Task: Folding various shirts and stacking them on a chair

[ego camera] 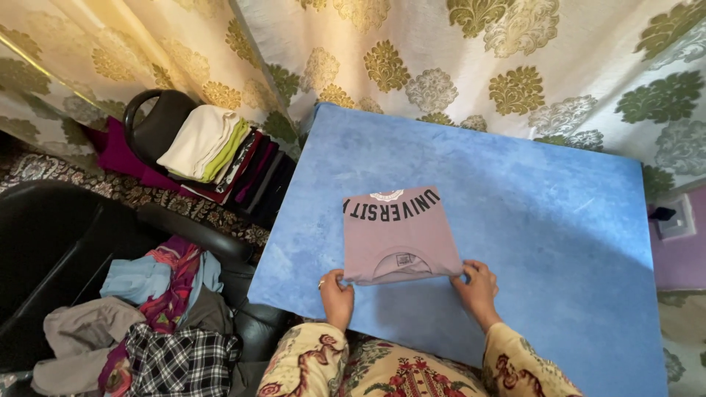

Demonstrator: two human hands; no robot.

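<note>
A folded pale pink T-shirt point(398, 229) with dark lettering lies on the blue table point(537, 213), collar toward me. My left hand point(336, 292) grips its near left corner; a ring shows on one finger. At the near right corner my right hand point(476, 283) pinches the edge. Both sleeves are cream with a red floral print.
A stack of folded clothes point(224, 154) rests on a black chair at the far left. A heap of unfolded garments point(147, 316), including a black-and-white checked one, lies on a dark seat at the near left. Patterned curtains point(456, 59) hang behind the table.
</note>
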